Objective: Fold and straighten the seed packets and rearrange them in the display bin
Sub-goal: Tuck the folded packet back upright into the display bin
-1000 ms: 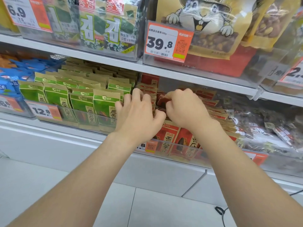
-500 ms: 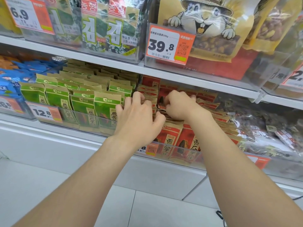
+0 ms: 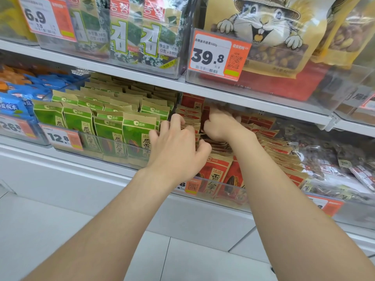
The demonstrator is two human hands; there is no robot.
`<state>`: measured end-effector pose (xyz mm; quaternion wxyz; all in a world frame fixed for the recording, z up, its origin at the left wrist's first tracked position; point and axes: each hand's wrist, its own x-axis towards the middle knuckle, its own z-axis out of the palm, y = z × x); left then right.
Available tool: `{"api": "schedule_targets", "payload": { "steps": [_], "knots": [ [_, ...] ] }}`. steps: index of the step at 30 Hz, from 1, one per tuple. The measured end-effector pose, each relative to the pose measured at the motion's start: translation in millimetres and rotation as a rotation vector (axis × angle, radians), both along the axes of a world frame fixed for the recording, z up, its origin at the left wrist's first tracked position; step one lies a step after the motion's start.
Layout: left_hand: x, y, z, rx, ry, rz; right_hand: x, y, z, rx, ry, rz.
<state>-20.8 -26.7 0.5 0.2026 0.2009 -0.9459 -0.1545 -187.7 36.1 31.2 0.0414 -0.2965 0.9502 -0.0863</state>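
**Q:** so where are the red seed packets [image 3: 215,171] right now?

**A:** standing in rows in the clear bin [image 3: 229,191] on the lower shelf. The front ones are upright, the ones behind lean in a messy fan.

**Q:** and the hands?

**A:** both are in the bin. The left hand [image 3: 176,151] is at the bin's left side, fingers curled over the packet tops with the thumb pinching them from the front. The right hand [image 3: 221,126] is further back, clenched around the top of a packet, a bit blurry there.

**Q:** anything around it?

**A:** green packets [image 3: 109,126] are in the next bin to the left, and there's an orange 39.8 price tag [image 3: 217,55] one shelf up.
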Motion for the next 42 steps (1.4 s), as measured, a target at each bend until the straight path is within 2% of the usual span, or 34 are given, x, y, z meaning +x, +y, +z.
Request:
{"api": "schedule_targets", "payload": {
  "steps": [14,19,22,28,33,36,42],
  "knots": [
    [8,3,3,0.037,-0.032,-0.011,8,-5,8,0.045,0.028,-0.168],
    [11,5,6,0.052,-0.055,-0.012,22,9,6,0.019,0.289,-0.081],
    [12,6,7,0.054,-0.070,-0.016,43,23,13,-0.072,0.304,-0.008],
    [16,8,8,0.084,-0.083,-0.027,92,62,26,0.013,0.501,0.085],
    [21,13,8,0.109,0.029,-0.040,107,89,40,-0.079,0.748,0.030],
    [21,17,10,0.054,0.092,-0.112,112,99,41,-0.194,0.798,-0.007],
    [7,34,16,-0.056,0.072,-0.185,96,124,38,-0.478,0.883,-0.019]
  ]
}}
